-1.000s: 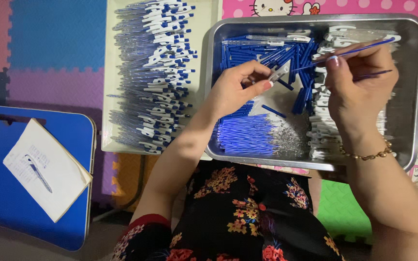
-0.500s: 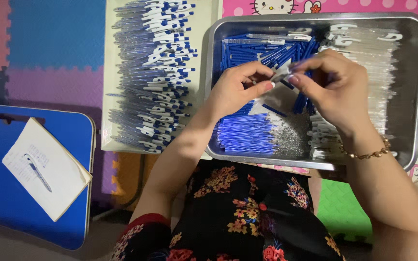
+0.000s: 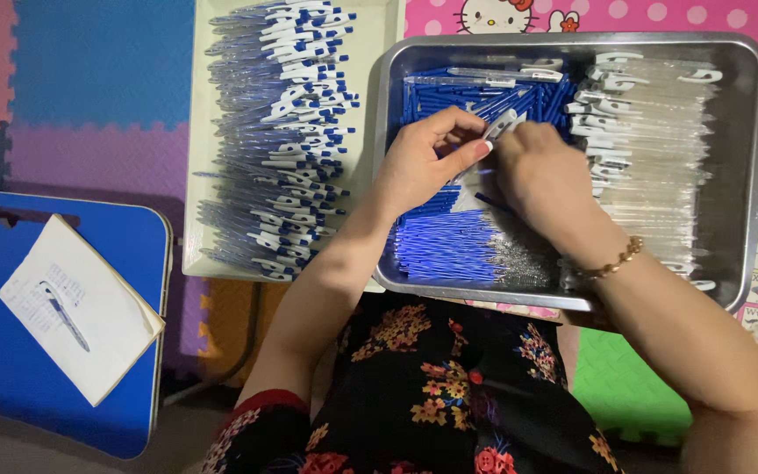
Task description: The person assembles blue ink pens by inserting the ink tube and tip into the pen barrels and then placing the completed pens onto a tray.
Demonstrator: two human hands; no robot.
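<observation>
My left hand (image 3: pixel 427 162) and my right hand (image 3: pixel 544 180) meet over a metal tray (image 3: pixel 743 175), both pinching one pen (image 3: pixel 502 125) with a white clip end. The right hand's palm faces down and hides most of the pen. Under the hands lie blue pen refills (image 3: pixel 436 246), blue pen parts (image 3: pixel 449 92) at the tray's far side, and a thin pile of small springs (image 3: pixel 519 259). Clear pen barrels with white clips (image 3: pixel 642 149) fill the tray's right half.
A cream tray (image 3: pixel 199 158) left of the metal one holds several finished blue-and-white pens (image 3: pixel 282 140). A blue folding table (image 3: pixel 10 369) at lower left carries a white notepad (image 3: pixel 76 307) with a pen on it. Coloured foam mats cover the floor.
One second ago my right hand held a clear barrel up over the tray's right part. It has come down and left, joining the left hand around the pen.
</observation>
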